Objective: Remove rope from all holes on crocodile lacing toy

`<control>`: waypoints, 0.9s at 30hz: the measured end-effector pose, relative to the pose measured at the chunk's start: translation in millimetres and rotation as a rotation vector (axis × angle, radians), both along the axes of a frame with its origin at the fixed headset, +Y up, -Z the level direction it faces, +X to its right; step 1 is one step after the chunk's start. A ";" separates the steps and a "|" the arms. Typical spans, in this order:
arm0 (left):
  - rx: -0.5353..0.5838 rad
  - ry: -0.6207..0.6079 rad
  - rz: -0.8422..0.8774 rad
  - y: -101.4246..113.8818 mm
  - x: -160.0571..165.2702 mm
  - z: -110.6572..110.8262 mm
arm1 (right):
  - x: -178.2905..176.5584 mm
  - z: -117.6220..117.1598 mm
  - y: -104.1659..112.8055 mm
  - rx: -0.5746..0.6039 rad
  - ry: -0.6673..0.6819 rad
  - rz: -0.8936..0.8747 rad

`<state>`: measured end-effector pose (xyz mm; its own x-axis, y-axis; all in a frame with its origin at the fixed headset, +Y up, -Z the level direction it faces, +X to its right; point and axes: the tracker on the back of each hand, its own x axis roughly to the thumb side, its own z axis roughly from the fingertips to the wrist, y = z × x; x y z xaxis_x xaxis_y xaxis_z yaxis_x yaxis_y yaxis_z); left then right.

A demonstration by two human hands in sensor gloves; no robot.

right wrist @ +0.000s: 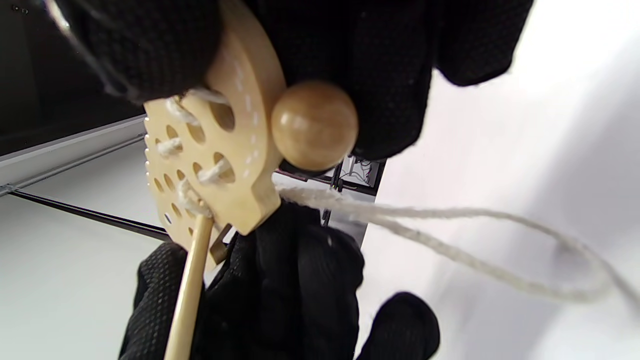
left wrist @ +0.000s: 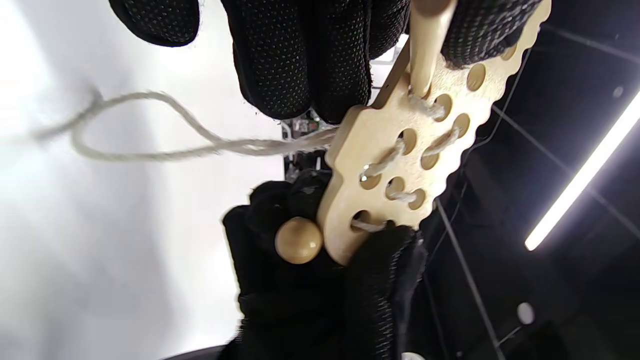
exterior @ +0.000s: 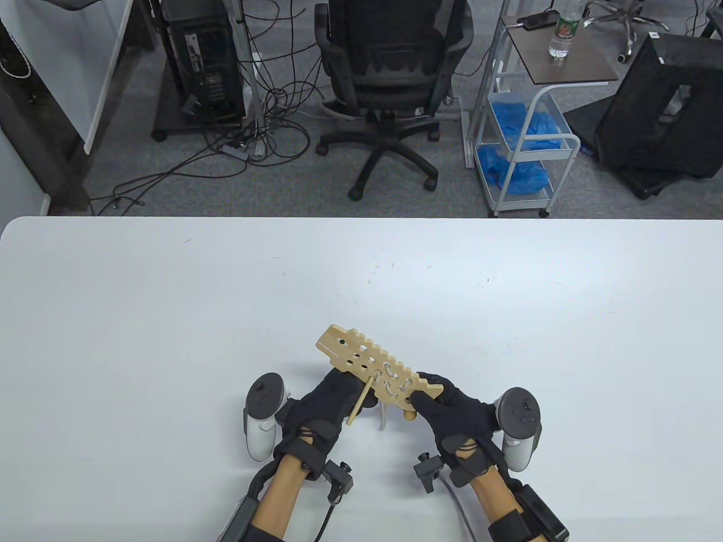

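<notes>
Hands (exterior: 333, 403) on laced crocodile toy (exterior: 377, 367)

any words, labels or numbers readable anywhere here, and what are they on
None can be read.
Crocodile lacing toy: a faint line of print along the edge near its far end, too small to read.
Bottle on the side cart: green label, text too blurred.
Computer tower: sticker markings, too small.

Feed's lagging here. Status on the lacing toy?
Right hand grips crocodile board at laced end. Left hand holds wooden needle. Rope still threaded through several holes. Nothing obstructing.
</notes>
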<state>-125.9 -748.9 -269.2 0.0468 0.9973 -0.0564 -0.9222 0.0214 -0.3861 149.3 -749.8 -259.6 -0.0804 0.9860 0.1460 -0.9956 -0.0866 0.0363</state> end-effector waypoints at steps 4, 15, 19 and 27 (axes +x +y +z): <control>0.063 0.045 -0.154 5.9 0.2 0.8 | 0.4 -0.1 -0.6 -0.001 -0.005 0.025; 0.058 0.072 -0.208 5.4 -0.9 0.9 | 10.1 -3.0 -7.3 -0.060 -0.069 -0.009; 0.052 0.088 -0.214 4.1 -4.6 -0.3 | 19.3 -5.0 -10.5 -0.089 -0.109 -0.026; 0.042 0.134 -0.236 2.5 -12.8 -1.8 | 37.3 -7.0 -17.1 -0.152 -0.205 -0.089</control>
